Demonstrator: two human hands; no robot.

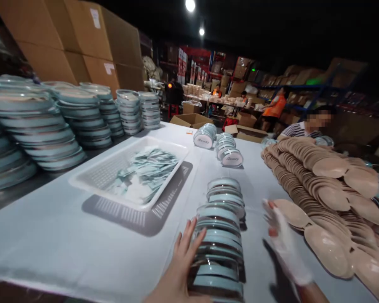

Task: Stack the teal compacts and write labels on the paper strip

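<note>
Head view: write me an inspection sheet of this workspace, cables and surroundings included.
Surface: white-covered table.
Job's things: row of round pale-blue cases; stacked beige pads.
Clutter: white basket of loose packets.
Hands: left hand, fingers spread, at the cases' left side; right hand, white-gloved, blurred, beside the pads, contact unclear.
Cables: nothing seen.
Surroundings: cardboard boxes left; shelving and person in orange behind; person in striped shirt beyond the pads.

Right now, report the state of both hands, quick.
Left hand: open, fingers spread at the row of round cases, none gripped.
Right hand: open, nothing visibly held, beside the beige pieces; contact unclear.
</note>
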